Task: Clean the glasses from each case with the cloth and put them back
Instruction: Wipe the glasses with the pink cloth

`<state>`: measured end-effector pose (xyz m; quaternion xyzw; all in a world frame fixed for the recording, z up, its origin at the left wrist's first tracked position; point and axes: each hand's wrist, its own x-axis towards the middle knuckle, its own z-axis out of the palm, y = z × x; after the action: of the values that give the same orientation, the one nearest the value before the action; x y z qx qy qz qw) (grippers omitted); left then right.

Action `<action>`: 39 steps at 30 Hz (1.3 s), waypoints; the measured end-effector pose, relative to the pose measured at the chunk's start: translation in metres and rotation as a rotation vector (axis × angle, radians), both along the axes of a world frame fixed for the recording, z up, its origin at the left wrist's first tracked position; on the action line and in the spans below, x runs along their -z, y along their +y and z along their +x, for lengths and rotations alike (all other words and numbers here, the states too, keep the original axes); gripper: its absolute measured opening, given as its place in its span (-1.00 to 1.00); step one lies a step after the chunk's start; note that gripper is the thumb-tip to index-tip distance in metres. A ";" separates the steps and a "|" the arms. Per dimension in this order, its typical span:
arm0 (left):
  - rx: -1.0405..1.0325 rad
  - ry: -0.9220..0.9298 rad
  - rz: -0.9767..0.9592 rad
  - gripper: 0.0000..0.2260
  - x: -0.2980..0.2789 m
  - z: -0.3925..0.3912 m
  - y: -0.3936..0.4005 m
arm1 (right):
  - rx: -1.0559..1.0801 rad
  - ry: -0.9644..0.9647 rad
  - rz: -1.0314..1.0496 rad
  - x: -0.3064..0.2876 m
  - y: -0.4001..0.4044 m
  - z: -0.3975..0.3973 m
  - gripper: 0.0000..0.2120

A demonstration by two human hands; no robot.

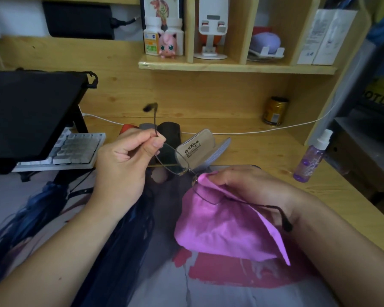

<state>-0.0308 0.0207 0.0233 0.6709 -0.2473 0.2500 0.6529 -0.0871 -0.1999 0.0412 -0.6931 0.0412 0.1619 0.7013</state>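
The pink cloth (226, 224) was pinched round one lens of the glasses (175, 160) by the right hand (248, 185) for wiping, the frame was steadied at its hinge by the left hand's (124, 160) closed fingers, and the open case (197, 149) was left ready on the desk (264, 149) behind.

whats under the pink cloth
The right hand grips the pink cloth around one lens of the glasses. That lens and the fingers beneath are covered; the other lens shows.
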 end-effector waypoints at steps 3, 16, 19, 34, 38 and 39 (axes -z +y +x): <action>0.030 -0.042 0.075 -0.95 0.001 -0.003 -0.003 | -0.028 0.060 0.105 -0.003 -0.006 0.007 -0.64; 0.235 -0.035 0.278 -0.91 0.003 -0.018 -0.018 | -0.475 -0.023 0.141 -0.004 0.006 -0.005 -0.73; 0.241 -0.008 0.301 -0.90 0.003 -0.019 -0.018 | -0.455 -0.002 0.119 -0.003 0.011 -0.005 -0.79; 0.235 0.099 0.275 -0.92 0.006 -0.021 -0.024 | -0.216 -0.029 0.219 0.007 0.026 -0.007 -0.88; 0.212 0.107 0.297 -0.92 0.006 -0.018 -0.022 | -0.337 0.054 0.304 0.004 0.014 -0.002 -0.76; 0.210 0.109 0.299 -0.92 0.007 -0.019 -0.022 | -0.362 0.086 0.307 0.003 0.013 -0.002 -0.74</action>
<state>-0.0498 -0.0017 0.0167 0.7435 -0.3145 0.1041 0.5809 -0.0896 -0.1867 0.0383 -0.5667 -0.0790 0.3187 0.7557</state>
